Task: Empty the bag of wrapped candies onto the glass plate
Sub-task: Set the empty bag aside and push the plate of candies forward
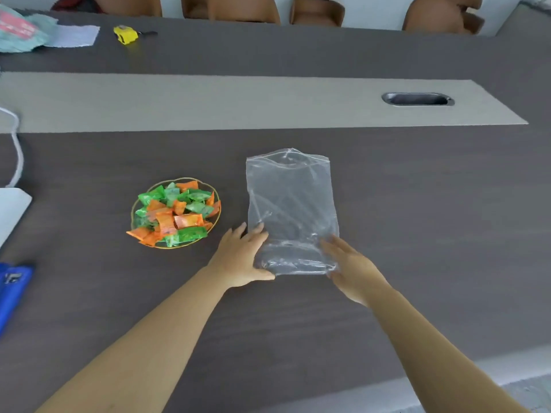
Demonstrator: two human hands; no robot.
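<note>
A clear plastic bag (290, 204) lies flat on the dark table, with nothing visible inside it. To its left, a round glass plate (219, 217) with a gold rim holds a heap of green and orange wrapped candies (176, 214). My left hand (241, 257) rests flat at the bag's near left corner, fingers spread, thumb along the bottom edge. My right hand (350, 263) lies flat at the near right corner, fingertips on the plastic. Neither hand visibly pinches the bag.
A lighter grey strip crosses the table with an oval cable slot (417, 99) at the right. A yellow tape measure (125, 34) and cloths (26, 34) lie far left. A white cord (18, 150), a white object (12, 210) and a blue item (13, 290) sit at the left edge. Brown chairs (244, 8) stand behind.
</note>
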